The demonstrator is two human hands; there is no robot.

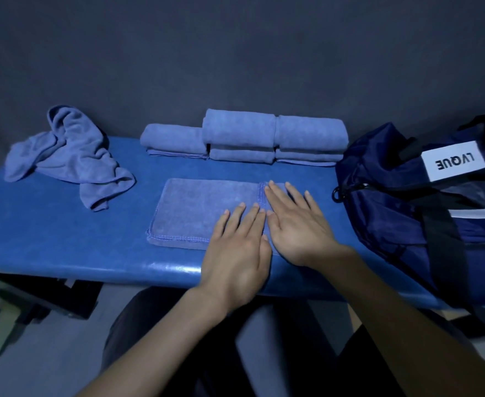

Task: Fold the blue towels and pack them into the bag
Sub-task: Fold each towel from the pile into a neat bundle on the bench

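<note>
Nearest the camera, two bare forearms reach forward over the person's dark-clad lap to a blue padded table (63, 253). Both hands lie flat, palms down, fingers straight and spread, side by side on a partly folded blue towel (204, 210) at the table's front middle. The left hand (235, 253) presses the towel's near right part; the right hand (298, 224) lies just beside it, covering the towel's right end, where a stitched edge runs across under the fingertips. Neither hand grips anything; they seem to be smoothing a fold that has just been laid.

By my reading, folding is the step in hand, and the towel wants at least one more fold to match the finished ones. That calls for pinching one end and bringing it squarely over the other.

Farther back on the left lies a crumpled towel (69, 156), unfolded. Along the back edge sits a row of folded towels (244, 136), stacked, touching one another. At the right stands a navy bag (407, 202) with a white label; whether it is open is unclear.
</note>
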